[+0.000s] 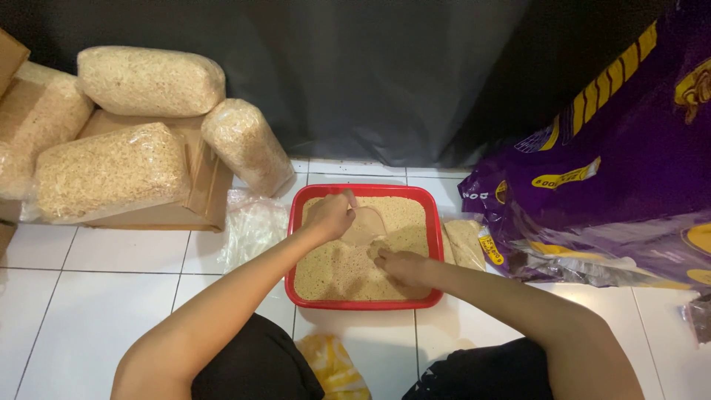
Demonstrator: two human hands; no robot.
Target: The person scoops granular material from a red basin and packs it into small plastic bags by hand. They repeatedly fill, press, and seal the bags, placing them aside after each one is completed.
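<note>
A red tub [364, 191] sits on the white tile floor [96, 281], and everything here is told from that tub. Far to its left, four clear bags [111, 174] stuffed with pale grain lie on brown cardboard [200, 194]. Just left of the tub lies an empty crinkly clear plastic bag [252, 226], touching its side.

The tub is square with round corners and full of tan, sandy grain [333, 270]. The grain looks fine and bumpy, with a dip dug in the middle. The left hand [329, 215] is in the tub, closed around the handle of a see-through scoop [364, 224] that rests in the grain. The right hand [400, 265] lies on the grain beside the scoop; I cannot tell if it holds anything.

Below the tub lies a yellow bag [333, 367]. Right of the tub stands a big purple sack [615, 170] with yellow stripes.
</note>
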